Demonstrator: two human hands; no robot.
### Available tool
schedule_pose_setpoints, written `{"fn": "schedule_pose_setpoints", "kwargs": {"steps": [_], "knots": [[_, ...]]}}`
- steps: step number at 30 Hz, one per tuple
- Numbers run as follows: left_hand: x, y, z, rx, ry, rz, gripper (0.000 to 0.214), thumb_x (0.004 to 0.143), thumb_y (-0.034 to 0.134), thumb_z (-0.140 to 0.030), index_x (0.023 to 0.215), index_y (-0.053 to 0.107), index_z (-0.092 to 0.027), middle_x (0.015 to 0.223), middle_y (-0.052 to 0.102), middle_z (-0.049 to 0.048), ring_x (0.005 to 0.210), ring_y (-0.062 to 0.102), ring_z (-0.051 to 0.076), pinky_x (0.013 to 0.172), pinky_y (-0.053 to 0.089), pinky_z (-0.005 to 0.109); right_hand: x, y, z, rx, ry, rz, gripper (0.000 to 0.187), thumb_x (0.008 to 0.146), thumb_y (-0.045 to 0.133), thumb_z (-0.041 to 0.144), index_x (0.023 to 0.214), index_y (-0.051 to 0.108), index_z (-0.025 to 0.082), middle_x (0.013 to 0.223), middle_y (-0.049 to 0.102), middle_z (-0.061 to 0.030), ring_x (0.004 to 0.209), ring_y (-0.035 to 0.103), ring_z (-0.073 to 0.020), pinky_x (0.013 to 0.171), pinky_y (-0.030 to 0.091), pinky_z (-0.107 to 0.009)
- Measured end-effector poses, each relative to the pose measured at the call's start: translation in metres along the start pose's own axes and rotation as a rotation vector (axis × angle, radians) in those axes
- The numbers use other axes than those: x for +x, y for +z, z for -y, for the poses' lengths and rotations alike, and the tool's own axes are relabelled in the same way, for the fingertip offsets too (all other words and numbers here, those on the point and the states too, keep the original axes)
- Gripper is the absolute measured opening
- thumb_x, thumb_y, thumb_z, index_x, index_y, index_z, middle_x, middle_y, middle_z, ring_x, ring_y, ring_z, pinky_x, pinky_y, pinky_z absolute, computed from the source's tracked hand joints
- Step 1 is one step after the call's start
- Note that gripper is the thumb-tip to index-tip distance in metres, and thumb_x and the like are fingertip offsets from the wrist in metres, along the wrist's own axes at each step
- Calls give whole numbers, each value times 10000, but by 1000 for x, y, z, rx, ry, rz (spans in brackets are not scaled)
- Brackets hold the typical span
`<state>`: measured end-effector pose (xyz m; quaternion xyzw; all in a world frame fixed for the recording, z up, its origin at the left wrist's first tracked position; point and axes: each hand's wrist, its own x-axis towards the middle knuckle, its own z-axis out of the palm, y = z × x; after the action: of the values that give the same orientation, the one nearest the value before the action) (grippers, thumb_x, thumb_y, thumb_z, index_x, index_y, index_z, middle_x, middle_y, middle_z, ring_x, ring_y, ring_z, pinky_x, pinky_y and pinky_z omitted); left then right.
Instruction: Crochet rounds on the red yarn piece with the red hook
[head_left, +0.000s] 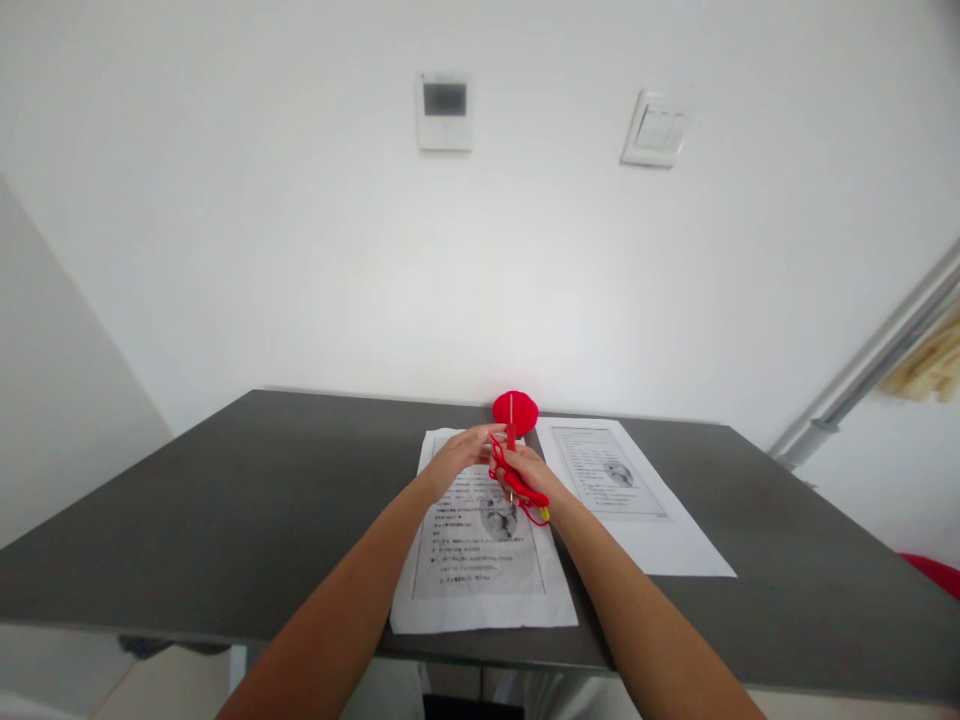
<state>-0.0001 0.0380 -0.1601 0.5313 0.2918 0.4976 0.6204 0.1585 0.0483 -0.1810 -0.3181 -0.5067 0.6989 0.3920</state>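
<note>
Over the nearer printed sheet, my two hands meet in the middle of the view. My right hand is closed around a slim tool with a red handle and a thin pale shaft pointing away from me, which looks like a crochet hook. A thick red strip, perhaps crocheted, lies across this hand, with a small yellow piece at its lower end. My left hand has its fingers bent toward the right hand, with loops of red yarn at the fingertips. Its exact grip is partly hidden.
A ball of red yarn rests at the back of the dark table, near the white wall. Another printed sheet lies to the right. A wall panel and a switch are above. Something red shows at the far right.
</note>
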Motion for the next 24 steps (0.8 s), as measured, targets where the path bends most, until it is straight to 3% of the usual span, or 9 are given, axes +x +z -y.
{"fn": "schedule_pose_setpoints", "kwargs": {"steps": [5,12,15,19,24], "knots": [[0,4,8,172,-4,30,317,756,721,-488,655,686,-190,659,678,43,698,627,210,746,517,338,-3,3,3,0,1,16,442,650,769,570,649,581,170,380,480,81,251,347,-54,247,253,-178],[2,-2,14,369,-31,-12,476,812,574,-604,612,711,-195,541,674,46,601,622,211,705,496,328,-9,0,15,86,-101,-37,431,719,704,598,677,564,193,315,379,112,233,231,-46,271,253,-179],[5,-7,12,436,-6,-120,491,827,560,-573,550,698,-192,473,634,35,567,575,190,685,458,306,-8,-4,20,125,-149,-86,416,764,660,594,677,541,205,323,346,122,242,196,-44,283,256,-176],[6,-14,5,464,44,-314,419,825,576,-536,668,745,-186,438,571,-3,491,479,165,595,392,291,-4,-9,20,137,-178,-158,408,799,617,586,665,530,211,323,337,120,241,195,-52,289,276,-195],[7,-23,-3,406,171,-597,318,852,569,-453,745,717,-193,551,551,-9,601,533,176,641,405,282,-2,-12,13,85,-155,-288,370,758,660,528,877,625,180,426,560,64,272,322,-62,298,268,-195]]}}
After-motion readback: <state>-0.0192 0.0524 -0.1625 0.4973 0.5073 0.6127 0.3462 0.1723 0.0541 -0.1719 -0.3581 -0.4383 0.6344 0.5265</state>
